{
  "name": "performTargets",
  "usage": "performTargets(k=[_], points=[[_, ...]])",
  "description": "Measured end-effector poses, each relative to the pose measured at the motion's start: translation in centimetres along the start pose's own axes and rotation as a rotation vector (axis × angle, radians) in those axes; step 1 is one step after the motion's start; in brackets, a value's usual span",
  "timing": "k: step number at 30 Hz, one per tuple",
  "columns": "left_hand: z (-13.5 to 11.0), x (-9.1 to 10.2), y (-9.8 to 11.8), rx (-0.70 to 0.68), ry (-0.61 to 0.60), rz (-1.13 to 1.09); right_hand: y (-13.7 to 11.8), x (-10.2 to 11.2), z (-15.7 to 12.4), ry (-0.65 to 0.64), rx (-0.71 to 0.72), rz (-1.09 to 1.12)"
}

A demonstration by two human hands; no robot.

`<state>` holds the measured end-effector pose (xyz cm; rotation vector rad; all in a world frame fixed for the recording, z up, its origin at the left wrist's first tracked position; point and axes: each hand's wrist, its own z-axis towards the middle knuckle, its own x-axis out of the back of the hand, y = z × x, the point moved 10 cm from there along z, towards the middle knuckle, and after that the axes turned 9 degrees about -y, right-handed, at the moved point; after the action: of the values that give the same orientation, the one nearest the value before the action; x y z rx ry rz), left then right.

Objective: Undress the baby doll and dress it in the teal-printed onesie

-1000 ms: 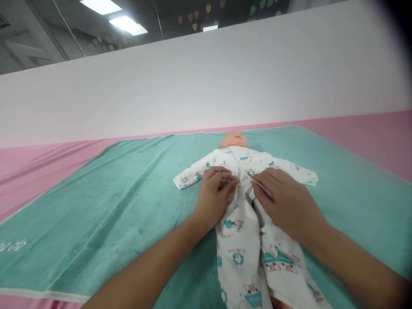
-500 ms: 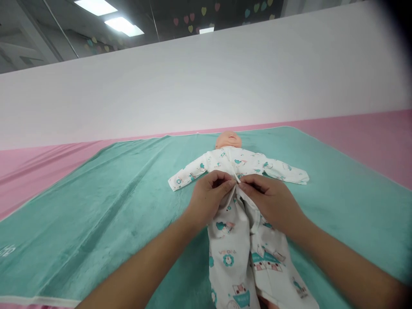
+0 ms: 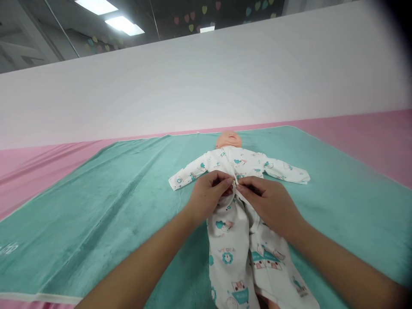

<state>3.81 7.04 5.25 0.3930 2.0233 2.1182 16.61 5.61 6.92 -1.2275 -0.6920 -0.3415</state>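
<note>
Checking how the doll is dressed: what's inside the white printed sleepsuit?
A baby doll lies inside the white printed sleepsuit. Its head shows above the neckline, a pinkish bit at the bottom edge; its body and arms are covered and cannot be seen.

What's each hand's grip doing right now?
Left hand: closed, pinching the front edge of the white printed cotton baby sleepsuit.
Right hand: closed, pinching the same front edge.

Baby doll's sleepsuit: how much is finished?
Already done: the doll has both arms in the sleeves of its white printed sleepsuit, chest covered. In hand: the left hand and right hand pinch the front edges together. Left: lower down, the front lies open, doll skin showing at the bottom.
</note>
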Motion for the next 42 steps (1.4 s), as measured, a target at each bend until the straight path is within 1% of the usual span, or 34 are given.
performTargets(k=[2,8,15,21,24,28,32,36,42], points=[[0.0,-0.1,0.0,-0.002,-0.005,0.009,0.0,0.0,0.0,0.005,-0.002,-0.009],[-0.1,-0.1,0.2,0.002,0.034,0.070,0.0,0.0,-0.2,0.048,0.002,0.022],[-0.3,-0.2,0.5,-0.026,0.049,0.117,0.5,-0.3,0.3,-0.035,-0.015,0.136],[-0.3,-0.1,0.4,-0.033,0.069,0.209,0.3,-0.5,0.3,-0.029,0.018,0.168],[-0.5,-0.4,0.4,-0.041,0.071,0.275,0.4,-0.5,0.2,-0.007,0.012,0.149],[-1.2,-0.8,1.3,-0.085,0.106,0.425,0.6,-0.3,0.3,0.019,0.010,0.091],[-1.3,-0.9,1.5,-0.072,0.132,0.464,0.5,-0.3,0.3,0.032,0.019,0.051],[-1.1,-0.8,1.7,-0.088,0.176,0.544,0.3,-0.5,0.1,0.028,0.038,0.029],[-1.2,-1.1,2.2,-0.168,0.218,0.739,0.1,-0.7,0.2,0.020,0.057,-0.056]])
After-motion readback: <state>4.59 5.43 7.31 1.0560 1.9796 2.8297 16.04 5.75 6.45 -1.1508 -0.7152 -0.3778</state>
